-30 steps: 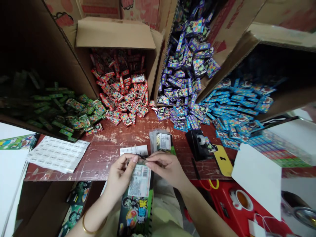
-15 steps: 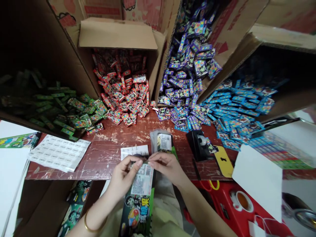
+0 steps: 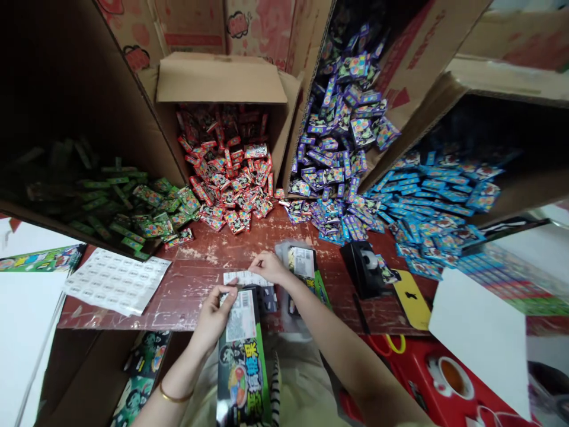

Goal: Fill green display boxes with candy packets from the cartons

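While the upper left edge of a long dark package [image 3: 240, 379] is gripped between the thumb and fingers of the left hand [image 3: 214, 314], the package is held at the lower centre of the frame, below and to the left of the right hand [image 3: 270, 268]. The right hand is placed near the middle of the frame, its fingers bent and lowered to a strip of stickers [image 3: 248, 277] on the red table [image 3: 191, 261]; whether a sticker is pinched there cannot be told. The left forearm, ringed by a gold bangle [image 3: 175, 397], is angled up from the lower left, and the right forearm is stretched inward from the lower right. The package's printed face is turned toward the camera: a white label [image 3: 241, 314] with a barcode is seen near its top, with yellow and blue characters, a colourful candy picture and a green edge below.
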Available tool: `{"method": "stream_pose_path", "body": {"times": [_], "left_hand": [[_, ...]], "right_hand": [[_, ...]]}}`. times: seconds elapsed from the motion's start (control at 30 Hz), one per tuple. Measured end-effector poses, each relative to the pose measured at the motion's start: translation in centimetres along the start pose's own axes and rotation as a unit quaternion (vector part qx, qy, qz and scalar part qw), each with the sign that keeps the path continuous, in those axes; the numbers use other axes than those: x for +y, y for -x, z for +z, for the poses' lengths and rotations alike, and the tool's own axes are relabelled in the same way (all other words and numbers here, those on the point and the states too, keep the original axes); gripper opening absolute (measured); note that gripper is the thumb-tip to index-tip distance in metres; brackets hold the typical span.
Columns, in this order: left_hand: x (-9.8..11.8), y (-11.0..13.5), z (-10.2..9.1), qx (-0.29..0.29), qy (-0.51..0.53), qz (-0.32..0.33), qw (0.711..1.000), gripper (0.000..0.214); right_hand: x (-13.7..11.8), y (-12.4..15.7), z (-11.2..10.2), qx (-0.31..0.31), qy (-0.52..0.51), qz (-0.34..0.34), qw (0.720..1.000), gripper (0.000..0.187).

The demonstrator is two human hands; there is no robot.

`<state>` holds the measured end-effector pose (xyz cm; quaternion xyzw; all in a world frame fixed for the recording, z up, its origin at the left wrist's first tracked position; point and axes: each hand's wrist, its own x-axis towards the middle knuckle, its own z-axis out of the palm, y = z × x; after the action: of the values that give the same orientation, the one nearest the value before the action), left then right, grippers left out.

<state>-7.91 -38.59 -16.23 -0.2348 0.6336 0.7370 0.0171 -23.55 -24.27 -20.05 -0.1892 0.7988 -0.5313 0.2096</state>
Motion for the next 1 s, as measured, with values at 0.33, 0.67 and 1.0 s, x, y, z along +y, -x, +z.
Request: {"method": "stream_pose_path", "body": {"times": [0.33,0.67,1.0], "left_hand": [[0.2,-0.4,0.3,0.002,0.006,-0.017,1.000,0.037],[1.1,-0.3,0.7,0.003,0.008,-0.014,1.000,0.037],[4.4,1.3,2.1,-0.026,-0.057,0.063,0.996,0.032]], "right_hand": [[-1.5,0.7,1.4,-0.034,-0.104,-0.029,0.994,0.052],[-2.5,1.1,0.3,-0.039,-0.250,0.004,0.967,0.052],[-9.7,5.5,-1.1,-0.080,-0.258,0.012,0.963,0.054]]}}
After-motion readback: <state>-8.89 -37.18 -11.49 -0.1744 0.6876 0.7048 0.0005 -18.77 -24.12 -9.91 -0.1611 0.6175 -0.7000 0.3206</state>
